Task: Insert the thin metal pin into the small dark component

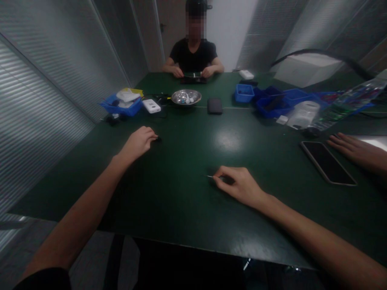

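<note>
My left hand rests on the dark green table, fingers curled round a small black object that pokes out at the fingertips. My right hand lies nearer the table's front, pinched on a thin metal tool whose tip points left. The two hands are well apart. A smartphone lies face up to the right of my right hand.
Another person's hand lies flat at the right edge. A person in black sits at the far end. A steel bowl, a dark phone, a white device, blue bins and a plastic bottle stand across the table's middle.
</note>
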Demonstrator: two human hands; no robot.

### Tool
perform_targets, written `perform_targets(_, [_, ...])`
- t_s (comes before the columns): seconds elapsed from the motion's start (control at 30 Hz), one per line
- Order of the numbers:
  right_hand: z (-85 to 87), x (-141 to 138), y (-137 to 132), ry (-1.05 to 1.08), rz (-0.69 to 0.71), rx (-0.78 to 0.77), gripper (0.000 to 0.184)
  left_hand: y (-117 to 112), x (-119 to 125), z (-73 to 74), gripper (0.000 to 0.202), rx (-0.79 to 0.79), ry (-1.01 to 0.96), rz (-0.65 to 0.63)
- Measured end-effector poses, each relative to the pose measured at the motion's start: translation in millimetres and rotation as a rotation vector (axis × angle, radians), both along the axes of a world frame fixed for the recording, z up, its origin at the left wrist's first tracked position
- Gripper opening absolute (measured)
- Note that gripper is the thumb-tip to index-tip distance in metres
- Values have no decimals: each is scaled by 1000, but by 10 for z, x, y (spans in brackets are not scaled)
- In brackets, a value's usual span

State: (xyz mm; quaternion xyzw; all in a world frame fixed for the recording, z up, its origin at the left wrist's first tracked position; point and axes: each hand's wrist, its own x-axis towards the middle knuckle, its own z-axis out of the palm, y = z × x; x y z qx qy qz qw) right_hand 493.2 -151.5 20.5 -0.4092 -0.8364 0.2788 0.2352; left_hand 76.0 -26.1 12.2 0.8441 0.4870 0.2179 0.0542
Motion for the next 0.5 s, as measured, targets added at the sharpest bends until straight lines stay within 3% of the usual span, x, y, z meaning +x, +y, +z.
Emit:
perform_targets(0.2, [24, -11, -1, 2, 2, 3, 20, -188, 281, 57, 32, -51, 9, -107])
perform_targets(0.5, [-37, -6, 22, 7, -17, 19, 18, -777, 1319, 16, 23, -248, -274, -490])
